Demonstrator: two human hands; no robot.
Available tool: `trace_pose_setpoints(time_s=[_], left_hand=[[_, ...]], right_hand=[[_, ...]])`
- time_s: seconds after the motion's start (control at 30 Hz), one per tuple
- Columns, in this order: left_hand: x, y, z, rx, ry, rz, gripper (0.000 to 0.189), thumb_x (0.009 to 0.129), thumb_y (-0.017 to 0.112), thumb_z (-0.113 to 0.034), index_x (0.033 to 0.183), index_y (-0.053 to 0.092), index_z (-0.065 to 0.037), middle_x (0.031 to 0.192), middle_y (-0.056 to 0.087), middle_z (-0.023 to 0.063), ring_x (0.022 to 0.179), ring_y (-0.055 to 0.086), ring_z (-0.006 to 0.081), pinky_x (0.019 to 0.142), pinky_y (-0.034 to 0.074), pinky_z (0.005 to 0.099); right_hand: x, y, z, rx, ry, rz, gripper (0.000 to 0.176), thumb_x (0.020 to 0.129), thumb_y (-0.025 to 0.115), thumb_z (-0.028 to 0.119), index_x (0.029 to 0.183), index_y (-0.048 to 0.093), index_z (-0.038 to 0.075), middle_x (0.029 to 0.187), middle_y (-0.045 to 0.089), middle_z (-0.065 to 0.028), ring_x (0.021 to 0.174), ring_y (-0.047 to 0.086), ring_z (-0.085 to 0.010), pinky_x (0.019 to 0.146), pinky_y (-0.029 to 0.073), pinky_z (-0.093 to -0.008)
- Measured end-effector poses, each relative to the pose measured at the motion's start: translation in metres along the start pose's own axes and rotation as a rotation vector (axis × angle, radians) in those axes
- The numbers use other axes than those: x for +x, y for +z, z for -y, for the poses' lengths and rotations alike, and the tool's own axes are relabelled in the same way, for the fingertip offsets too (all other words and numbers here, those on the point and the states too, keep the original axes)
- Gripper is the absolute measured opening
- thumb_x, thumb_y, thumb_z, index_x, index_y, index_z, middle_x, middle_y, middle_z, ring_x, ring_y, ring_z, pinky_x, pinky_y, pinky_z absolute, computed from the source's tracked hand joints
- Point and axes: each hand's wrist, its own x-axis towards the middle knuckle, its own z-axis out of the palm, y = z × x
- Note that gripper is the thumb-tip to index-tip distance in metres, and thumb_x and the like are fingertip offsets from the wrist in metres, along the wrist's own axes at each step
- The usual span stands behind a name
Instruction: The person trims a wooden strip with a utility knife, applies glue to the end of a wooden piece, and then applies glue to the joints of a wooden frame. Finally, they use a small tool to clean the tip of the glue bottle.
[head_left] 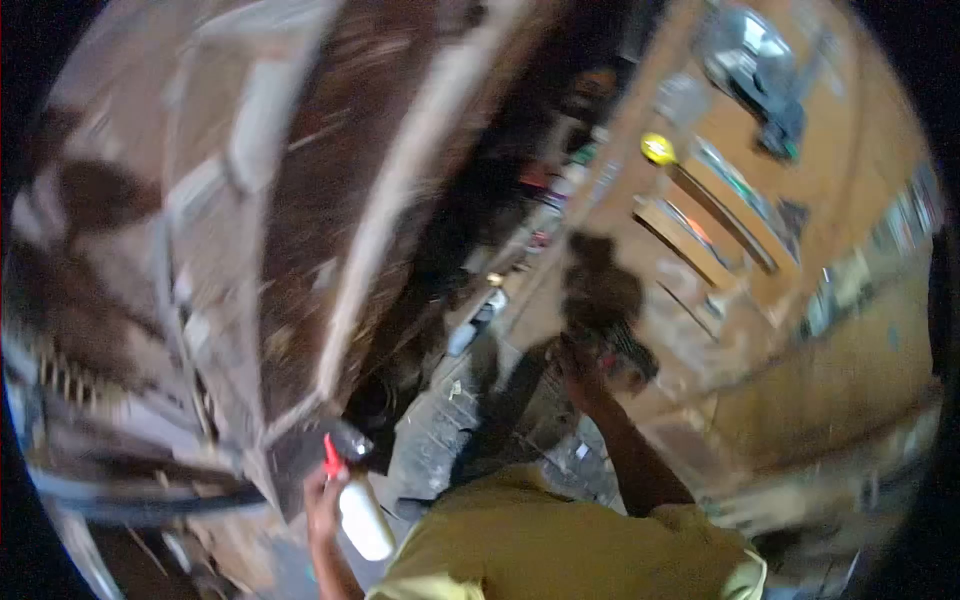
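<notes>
L hand point(322, 495) grips white btl point(365, 520), contents unclear; R hand point(572, 358) by bench point(850, 150) edge, blurred, can't tell finger pose.

- Squeeze bottle point(366, 520), white, red nozzle; gripped near its neck in the left hand point(323, 500).
- Right hand point(574, 362), at the bench edge beside a dark, blurred object point(628, 360); grip unclear.
- Wooden workbench point(740, 330), brown.
- Wooden strips point(685, 242), two, roughly parallel, on the bench.
- Round item point(658, 149), yellow, near one strip's end.
- Shirt point(560, 545), yellowish, worn.
</notes>
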Motion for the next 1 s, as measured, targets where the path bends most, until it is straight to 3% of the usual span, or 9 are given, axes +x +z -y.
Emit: trace_pose_setpoints(time_s=[0.27,0.33,0.37,0.43,0.57,0.63,0.7,0.77,1.0], left_hand=[[-0.002,0.057,-0.048,-0.022,-0.108,0.157,0.025,0.085,0.075,-0.023,0.098,0.062,-0.004,0.088,0.057,-0.0016,0.083,0.049,0.0093,0.077,0.039,0.0255],[0.006,0.059,-0.014,0.081,-0.052,0.043,0.031,0.085,0.075,-0.023,0.105,0.061,-0.004,0.09,0.057,-0.0006,0.084,0.049,0.01,0.079,0.039,0.0263],[0.014,0.062,-0.011,0.101,-0.055,0.114,0.034,0.085,0.075,-0.023,0.109,0.06,-0.004,0.09,0.057,-0.0001,0.084,0.05,0.0103,0.081,0.04,0.0266],[0.013,0.096,-0.02,0.09,-0.049,0.069,0.034,0.085,0.075,-0.023,0.109,0.06,-0.004,0.09,0.058,0.0006,0.085,0.05,0.0104,0.082,0.04,0.0269],[0.016,0.151,-0.037,0.06,0.015,0.12,0.035,0.086,0.074,-0.026,0.11,0.06,-0.004,0.091,0.059,0.0024,0.086,0.052,0.011,0.081,0.042,0.0282],[0.018,0.172,-0.043,0.109,0.049,0.052,0.037,0.085,0.075,-0.027,0.11,0.06,-0.003,0.092,0.06,0.0033,0.086,0.054,0.012,0.08,0.044,0.0293],[0.023,0.198,-0.064,0.153,-0.069,0.152,0.04,0.083,0.077,-0.024,0.112,0.059,-0.003,0.094,0.061,0.0046,0.085,0.055,0.0137,0.081,0.046,0.031],[0.03,0.227,-0.065,0.086,-0.03,0.14,0.016,0.085,0.072,-0.02,0.083,0.066,-0.004,0.076,0.061,-0.0022,0.071,0.053,0.0075,0.064,0.039,0.0247],[0.04,0.279,-0.056,0.099,-0.039,0.264,0.011,0.087,0.073,-0.015,0.088,0.067,-0.005,0.081,0.062,-0.0041,0.074,0.052,0.0054,0.066,0.04,0.0231]], right_hand=[[-0.009,-0.112,-0.067,-0.71,-0.546,-0.601,0.032,0.102,0.049,0.026,0.125,0.055,0.005,0.096,0.065,-0.0189,0.089,0.062,-0.033,0.084,0.047,-0.0481],[0.005,-0.149,-0.058,-0.243,0.052,-0.359,0.035,0.102,0.046,0.021,0.133,0.054,0.006,0.114,0.06,-0.0218,0.103,0.056,-0.0408,0.088,0.046,-0.0482],[0.007,-0.176,-0.075,-0.236,0.046,-0.372,0.035,0.102,0.046,0.021,0.133,0.054,0.006,0.114,0.06,-0.0218,0.103,0.056,-0.0408,0.088,0.046,-0.0482],[0.011,-0.235,-0.119,-0.246,-0.092,-0.652,0.03,0.1,0.054,0.025,0.123,0.057,0.006,0.104,0.062,-0.0119,0.096,0.06,-0.0211,0.082,0.05,-0.037],[-0.027,-0.321,0.065,0.461,-0.397,-1.06,0.022,0.097,0.062,0.022,0.107,0.061,0.003,0.089,0.065,-0.0056,0.077,0.062,-0.0146,0.067,0.049,-0.0296],[-0.022,-0.378,0.057,0.145,-0.397,-1.329,0.033,0.096,0.064,0.027,0.113,0.062,-0.002,0.082,0.067,-0.0068,0.065,0.059,-0.01,0.058,0.041,-0.0215],[-0.007,-0.427,0.06,0.537,-0.687,-1.18,0.033,0.096,0.062,0.016,0.118,0.055,-0.007,0.1,0.065,-0.0158,0.084,0.07,-0.0259,0.079,0.059,-0.0358],[0.009,-0.457,0.066,0.619,-0.72,-1.08,0.031,0.095,0.06,0.011,0.118,0.053,-0.009,0.106,0.062,-0.0195,0.094,0.069,-0.0357,0.091,0.058,-0.0416],[0.075,-0.509,0.06,0.432,-0.521,-0.704,0.023,0.096,0.059,0.008,0.113,0.056,-0.006,0.103,0.066,-0.0151,0.097,0.069,-0.0234,0.086,0.057,-0.031]])
